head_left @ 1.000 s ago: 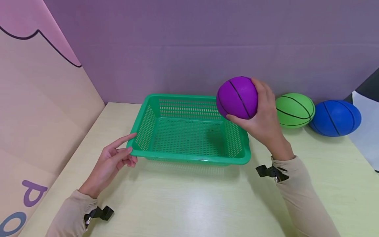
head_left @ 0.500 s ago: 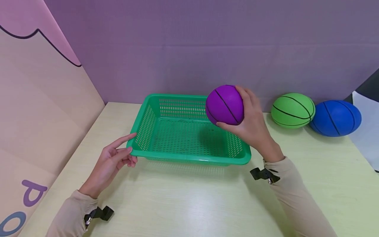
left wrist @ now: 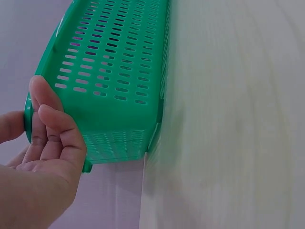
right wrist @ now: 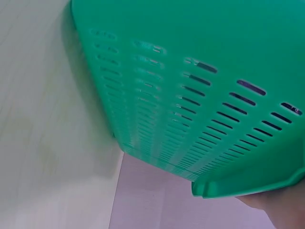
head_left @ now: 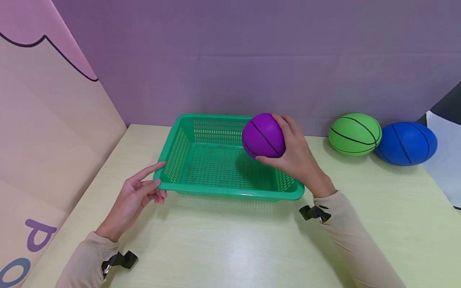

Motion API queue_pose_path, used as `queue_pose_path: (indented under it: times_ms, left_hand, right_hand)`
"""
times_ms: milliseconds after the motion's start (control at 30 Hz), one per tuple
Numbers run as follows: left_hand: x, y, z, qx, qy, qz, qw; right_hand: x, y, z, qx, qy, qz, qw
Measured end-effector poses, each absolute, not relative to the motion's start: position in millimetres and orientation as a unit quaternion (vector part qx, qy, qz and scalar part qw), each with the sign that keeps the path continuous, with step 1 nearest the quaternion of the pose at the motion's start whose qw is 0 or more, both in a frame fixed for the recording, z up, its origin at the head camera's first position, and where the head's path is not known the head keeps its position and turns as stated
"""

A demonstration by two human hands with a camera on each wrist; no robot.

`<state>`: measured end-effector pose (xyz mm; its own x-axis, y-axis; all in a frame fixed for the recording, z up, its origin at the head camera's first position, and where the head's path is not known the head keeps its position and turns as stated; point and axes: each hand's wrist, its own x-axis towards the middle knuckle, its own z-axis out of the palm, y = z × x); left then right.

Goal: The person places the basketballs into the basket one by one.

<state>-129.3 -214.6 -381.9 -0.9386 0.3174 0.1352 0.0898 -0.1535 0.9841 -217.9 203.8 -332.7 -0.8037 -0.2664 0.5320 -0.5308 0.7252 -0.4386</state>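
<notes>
purple ball: the right hand [head_left: 299, 162] has its fingers curled round the purple ball [head_left: 263, 136], held just above the right end of the green basket [head_left: 230, 191], not touching the mesh

left hand: the left hand [head_left: 138, 194] has its thumb and curled fingers at the basket's near-left corner, index finger stretched along the side; whether it's really clamping the rim, hard to say from here

risk 1: I'd guess the ball bounces or rolls out over the low wall if let go from this height

risk 2: a knock on the rim could skid the light basket across the table [head_left: 234, 248]

count: three balls, purple one plus a green ball [head_left: 354, 134] and a blue ball [head_left: 407, 143] right of the basket; one basket; two hands
</notes>
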Motion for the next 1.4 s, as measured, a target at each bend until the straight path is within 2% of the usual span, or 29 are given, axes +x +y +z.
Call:
queue_pose_path:
  times_ms: [400, 900, 1200, 1400]
  left_hand:
    - [-128.6, -213.0, -383.1, 0.161, 0.643, 0.745, 0.071]
    - [-127.4, -209.9, -383.2, 0.162, 0.624, 0.761, 0.075]
    - [-122.0, -209.5, -384.0, 0.172, 0.610, 0.769, 0.081]
    - [-122.0, -208.2, -381.8, 0.177, 0.615, 0.764, 0.081]
  right_hand:
    - [-216.4, 202.6, -332.5, 0.224, -0.913, 0.287, 0.181]
    - [-226.6, 197.4, -330.1, 0.250, -0.935, 0.183, 0.172]
    - [-233.2, 189.3, -327.7, 0.239, -0.948, 0.163, 0.133]
    - [-236.7, 189.2, -326.9, 0.236, -0.948, 0.151, 0.151]
